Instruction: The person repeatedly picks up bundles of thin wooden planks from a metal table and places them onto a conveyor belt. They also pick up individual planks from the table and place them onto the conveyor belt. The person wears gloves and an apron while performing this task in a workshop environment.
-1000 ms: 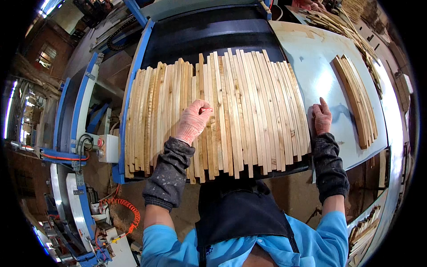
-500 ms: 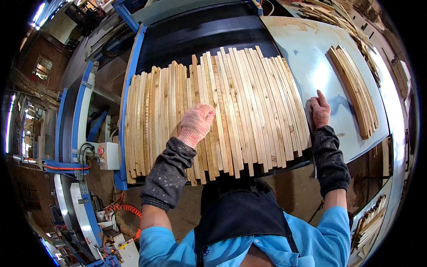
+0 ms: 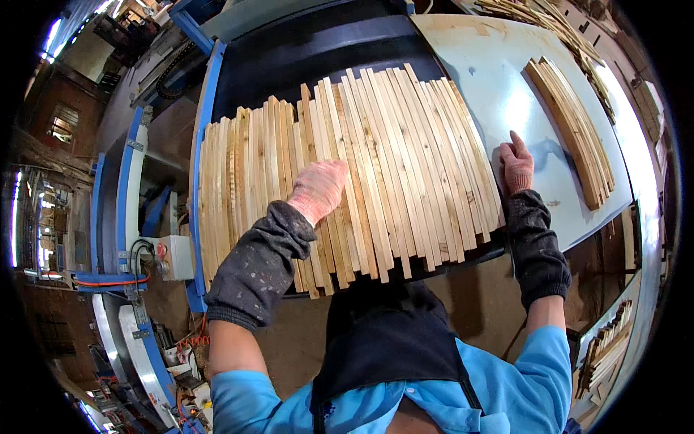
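Note:
A wide row of pale wooden strips (image 3: 390, 159) lies side by side on the dark machine bed (image 3: 311, 54), their ends uneven. On top of the row, near its middle, is my left hand (image 3: 319, 189) in a pinkish knit glove. Its fingers are curled under and closed; what they hold, if anything, is hidden. My right hand (image 3: 517, 168), in a similar glove, is just right of the row's last strip, over the pale side table (image 3: 499, 79). Its index finger points away from me, the other fingers are partly bent, and nothing shows in it.
A small bundle of wooden strips (image 3: 571, 134) lies on the side table. A blue frame rail (image 3: 206, 108) borders the row on the left, with a control box (image 3: 176, 257) beside it. Scrap strips (image 3: 538, 22) are piled at the far right; more strips (image 3: 607, 347) lie low on the right.
My left hand has rolled so its back faces up more, and my left forearm has swung out to the left. My right hand keeps nearly the same pose beside the row. The whole view has shifted slightly.

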Motion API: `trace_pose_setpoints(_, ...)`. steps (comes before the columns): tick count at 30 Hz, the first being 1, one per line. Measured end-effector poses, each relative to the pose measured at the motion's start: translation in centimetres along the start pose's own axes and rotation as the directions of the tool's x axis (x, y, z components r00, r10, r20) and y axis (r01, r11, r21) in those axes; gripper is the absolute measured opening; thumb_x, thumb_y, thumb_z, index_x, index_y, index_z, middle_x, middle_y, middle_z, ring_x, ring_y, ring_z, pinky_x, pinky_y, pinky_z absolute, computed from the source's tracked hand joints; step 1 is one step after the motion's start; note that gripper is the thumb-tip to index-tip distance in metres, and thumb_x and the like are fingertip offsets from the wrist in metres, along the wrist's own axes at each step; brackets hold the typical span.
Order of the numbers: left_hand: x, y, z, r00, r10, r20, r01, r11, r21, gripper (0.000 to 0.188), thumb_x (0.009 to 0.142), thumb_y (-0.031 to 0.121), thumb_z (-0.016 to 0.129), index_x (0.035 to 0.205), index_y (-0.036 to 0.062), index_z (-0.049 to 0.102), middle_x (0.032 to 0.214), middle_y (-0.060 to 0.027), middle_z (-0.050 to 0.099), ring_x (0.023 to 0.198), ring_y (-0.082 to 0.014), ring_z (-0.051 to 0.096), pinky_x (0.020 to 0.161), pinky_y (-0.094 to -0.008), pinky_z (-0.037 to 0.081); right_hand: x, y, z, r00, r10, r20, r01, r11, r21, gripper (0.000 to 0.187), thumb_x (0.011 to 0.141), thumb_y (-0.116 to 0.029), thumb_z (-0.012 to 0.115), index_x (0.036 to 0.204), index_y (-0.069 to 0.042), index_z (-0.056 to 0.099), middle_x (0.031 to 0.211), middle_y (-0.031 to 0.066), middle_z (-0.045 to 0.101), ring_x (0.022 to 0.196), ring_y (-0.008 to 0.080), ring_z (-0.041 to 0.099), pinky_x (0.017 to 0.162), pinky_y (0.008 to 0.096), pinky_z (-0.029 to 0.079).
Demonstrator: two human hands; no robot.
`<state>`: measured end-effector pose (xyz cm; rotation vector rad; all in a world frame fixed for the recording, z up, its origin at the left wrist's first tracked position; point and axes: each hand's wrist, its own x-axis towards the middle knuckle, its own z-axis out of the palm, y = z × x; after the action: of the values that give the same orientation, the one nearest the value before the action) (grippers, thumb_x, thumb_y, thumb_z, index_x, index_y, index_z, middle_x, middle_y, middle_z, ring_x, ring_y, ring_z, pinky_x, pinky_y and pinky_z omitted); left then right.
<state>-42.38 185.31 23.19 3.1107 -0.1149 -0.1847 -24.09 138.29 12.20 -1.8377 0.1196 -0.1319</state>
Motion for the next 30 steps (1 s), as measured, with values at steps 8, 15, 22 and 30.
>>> trace_pose_setpoints(8, -1.5, 2.2, -0.6, 0.991, -0.086, -0.102, 0.031, 0.893, -0.449, 0.020, 0.099, 0.028, 0.072, 0.104, 0.0090, 0.072, 0.094, -0.0139, 0.077, 0.087, -0.0350, 0.075, 0.075, -0.0470, 0.058, -0.2, 0.1, 0.2, 1.000, 0.012, -0.001, -0.012, 0.999, 0.040, 0.058, 0.100, -0.020, 0.077, 0.154, -0.005, 0.061, 0.112, 0.0061, 0.076, 0.100, 0.0145, 0.068, 0.092, 0.0305, 0.056)
trace_pose_setpoints(15, -0.2, 2.7, -0.3, 0.997, 0.045, -0.058, -0.058, 0.967, -0.248, 0.017, 0.099, 0.025, 0.071, 0.101, 0.0076, 0.070, 0.093, -0.0140, 0.074, 0.092, -0.0379, 0.073, 0.080, -0.0475, 0.058, -0.3, -0.3, 0.1, 1.000, 0.008, -0.026, -0.008, 1.000, -0.019, 0.058, 0.100, -0.019, 0.076, 0.155, -0.006, 0.061, 0.112, 0.0071, 0.077, 0.103, 0.0152, 0.068, 0.094, 0.0310, 0.056)
trace_pose_setpoints(22, 1.3, 3.5, -2.1, 0.979, 0.072, 0.189, -0.089, 0.993, 0.083, 0.018, 0.101, 0.024, 0.066, 0.099, 0.0060, 0.065, 0.088, -0.0139, 0.072, 0.081, -0.0362, 0.073, 0.063, -0.0482, 0.057, -0.1, 0.3, 0.2, 0.999, 0.035, -0.033, -0.034, 0.999, 0.032, 0.058, 0.100, -0.021, 0.076, 0.154, -0.007, 0.062, 0.113, 0.0079, 0.077, 0.103, 0.0162, 0.069, 0.096, 0.0319, 0.056)
trace_pose_setpoints(30, -4.6, -4.7, -1.5, 0.979, -0.136, 0.152, 0.124, 0.989, 0.087, 0.015, 0.098, 0.017, 0.063, 0.099, 0.0035, 0.069, 0.075, -0.0140, 0.065, 0.076, -0.0312, 0.071, 0.066, -0.0483, 0.058, -0.5, -0.3, 0.4, 0.999, 0.013, -0.032, -0.012, 0.999, 0.037, 0.057, 0.099, -0.020, 0.076, 0.152, -0.004, 0.063, 0.112, 0.0045, 0.076, 0.101, 0.0143, 0.068, 0.095, 0.0309, 0.055)
